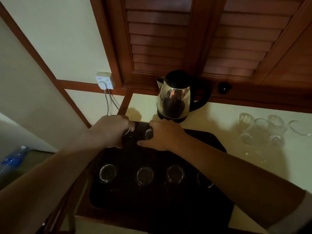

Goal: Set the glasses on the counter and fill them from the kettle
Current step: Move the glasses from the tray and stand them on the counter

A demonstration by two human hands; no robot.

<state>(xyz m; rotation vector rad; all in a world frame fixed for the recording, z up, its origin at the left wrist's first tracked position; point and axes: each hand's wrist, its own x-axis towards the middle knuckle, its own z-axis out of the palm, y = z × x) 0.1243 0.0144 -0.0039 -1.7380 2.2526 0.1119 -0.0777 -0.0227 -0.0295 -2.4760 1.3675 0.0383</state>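
Dark tray [194, 208] fills the middle of the cream tabletop [253, 166], and both hands reach to its far edge at 12 o'clock. The left hand [109, 130] curls over a small glass [126, 131] at the tray's far left corner; its fingers [131, 127] wrap the glass from above, thumb low on the near side. The right hand [164, 135] is just beside it, at 3 o'clock of the left, with its fingers closed around a second glass [148, 133] whose rim shows between thumb and knuckles. Whether either glass is lifted off the tray I cannot tell.

Four more glasses [145, 174] stand upright in a row on the near part of the tray, at 6 o'clock of the hands; the rightmost is partly hidden by the right forearm.

Beyond the tray, at 12 o'clock of the right hand, the steel kettle [173, 97] sits on its black base against the wall, spout to the left, handle to the right. At 3 o'clock, well apart from the tray, a cluster of clear stemmed glasses [263, 130] stands on the tabletop, blurred. A white socket [105, 81] with a plug and cables is on the wall at 10 o'clock of the kettle. Louvred wooden doors [158, 36] hang above. A water bottle [12, 157] lies on the floor at 9 o'clock.
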